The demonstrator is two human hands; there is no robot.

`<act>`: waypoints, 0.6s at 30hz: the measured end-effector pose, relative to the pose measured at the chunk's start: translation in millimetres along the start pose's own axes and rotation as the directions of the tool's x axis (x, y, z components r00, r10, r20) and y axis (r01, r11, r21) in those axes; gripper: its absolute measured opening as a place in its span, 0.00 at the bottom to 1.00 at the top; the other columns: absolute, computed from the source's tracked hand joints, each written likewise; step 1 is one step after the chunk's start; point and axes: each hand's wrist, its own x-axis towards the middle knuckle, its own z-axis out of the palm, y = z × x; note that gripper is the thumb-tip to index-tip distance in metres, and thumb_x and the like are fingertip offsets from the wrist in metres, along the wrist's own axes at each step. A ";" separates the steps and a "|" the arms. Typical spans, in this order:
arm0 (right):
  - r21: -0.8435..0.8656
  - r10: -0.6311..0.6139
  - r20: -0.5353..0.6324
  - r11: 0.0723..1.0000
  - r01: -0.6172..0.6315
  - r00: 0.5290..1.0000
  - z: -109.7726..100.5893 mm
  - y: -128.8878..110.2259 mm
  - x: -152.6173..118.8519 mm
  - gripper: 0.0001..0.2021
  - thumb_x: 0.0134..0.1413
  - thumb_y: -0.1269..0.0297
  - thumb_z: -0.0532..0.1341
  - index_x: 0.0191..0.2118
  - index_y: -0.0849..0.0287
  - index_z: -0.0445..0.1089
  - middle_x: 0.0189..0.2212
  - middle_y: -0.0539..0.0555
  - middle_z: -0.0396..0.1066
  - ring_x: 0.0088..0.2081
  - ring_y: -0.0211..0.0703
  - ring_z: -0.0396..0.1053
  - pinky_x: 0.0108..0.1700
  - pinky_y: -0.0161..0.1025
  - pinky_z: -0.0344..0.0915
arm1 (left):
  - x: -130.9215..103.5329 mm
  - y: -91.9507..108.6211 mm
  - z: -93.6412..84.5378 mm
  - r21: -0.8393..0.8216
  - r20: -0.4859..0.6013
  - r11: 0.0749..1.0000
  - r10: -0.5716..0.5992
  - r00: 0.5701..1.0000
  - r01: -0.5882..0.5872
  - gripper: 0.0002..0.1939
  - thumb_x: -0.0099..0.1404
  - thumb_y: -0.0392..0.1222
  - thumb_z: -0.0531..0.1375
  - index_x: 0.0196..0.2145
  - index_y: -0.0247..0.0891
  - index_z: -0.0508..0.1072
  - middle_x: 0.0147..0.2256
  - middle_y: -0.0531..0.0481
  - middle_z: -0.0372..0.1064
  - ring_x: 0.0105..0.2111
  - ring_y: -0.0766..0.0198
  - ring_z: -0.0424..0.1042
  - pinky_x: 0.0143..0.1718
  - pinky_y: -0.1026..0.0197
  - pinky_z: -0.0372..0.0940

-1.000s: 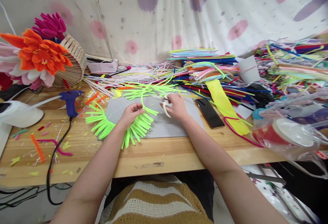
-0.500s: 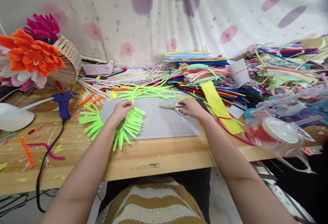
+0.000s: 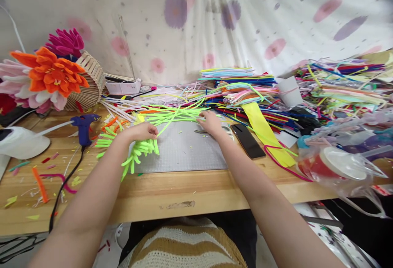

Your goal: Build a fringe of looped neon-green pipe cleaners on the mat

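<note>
My left hand (image 3: 147, 131) is pinched shut on the top of a fringe of lime-green pipe cleaners (image 3: 139, 150), which hangs below it and partly behind the forearm. From those fingers a long green stem slants up to the right. My right hand (image 3: 210, 121) reaches to the right end of a loose pile of lime-green pipe cleaners (image 3: 172, 113), its fingertips closed at the stem ends. Scissors (image 3: 227, 130) lie on the grey cutting mat (image 3: 187, 153), partly hidden under my right hand and wrist. Small green snippets dot the mat.
A black phone (image 3: 248, 140) lies right of the mat, beside a yellow strip (image 3: 267, 133). Bundles of coloured pipe cleaners (image 3: 245, 90) fill the back. At left are a blue glue gun (image 3: 84, 129) and fuzzy flowers (image 3: 57, 73). A bagged cup (image 3: 334, 163) stands at right.
My right hand has let go of the scissors and moved left and away to the green pile, uncovering the phone. The green fringe in my left hand has tilted and bunched together.
</note>
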 end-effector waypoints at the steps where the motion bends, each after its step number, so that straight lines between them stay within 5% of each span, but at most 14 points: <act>1: -0.028 -0.005 -0.001 1.000 0.005 1.000 4.1 -1.8 4.1 0.12 0.50 0.61 0.56 0.38 0.62 0.69 0.39 0.60 0.68 0.43 0.47 0.63 0.45 0.42 0.58 | 2.2 -2.4 4.3 -0.007 -0.078 1.000 0.011 0.997 -0.012 0.08 0.35 0.41 0.66 0.16 0.38 0.72 0.16 0.53 0.66 0.18 0.66 0.60 0.20 0.66 0.51; 6: -0.107 0.003 0.091 0.994 0.007 0.996 7.9 -6.0 13.4 0.10 0.51 0.63 0.54 0.35 0.61 0.70 0.38 0.59 0.70 0.42 0.45 0.63 0.42 0.38 0.57 | 10.4 -13.7 35.0 -0.068 -0.323 0.992 0.081 0.943 -0.108 0.10 0.40 0.47 0.63 0.17 0.37 0.69 0.18 0.55 0.65 0.20 0.68 0.60 0.23 0.66 0.53; 11: -0.108 0.061 0.221 0.993 -0.038 0.973 -27.4 -4.1 13.3 0.13 0.52 0.60 0.52 0.33 0.59 0.72 0.33 0.55 0.72 0.34 0.40 0.65 0.32 0.33 0.54 | 6.0 -17.9 48.1 -0.327 -0.369 0.940 -0.032 0.929 -0.097 0.17 0.39 0.51 0.63 0.19 0.35 0.67 0.17 0.57 0.62 0.20 0.70 0.59 0.24 0.66 0.54; 18: -0.028 0.052 0.583 0.999 -0.043 0.811 -90.2 16.4 -6.8 0.13 0.48 0.58 0.54 0.29 0.58 0.74 0.25 0.51 0.72 0.27 0.36 0.65 0.29 0.32 0.55 | 1.4 -21.4 50.0 -0.406 -0.378 0.913 -0.127 0.917 -0.041 0.17 0.40 0.51 0.63 0.21 0.36 0.66 0.18 0.54 0.66 0.18 0.69 0.59 0.21 0.66 0.52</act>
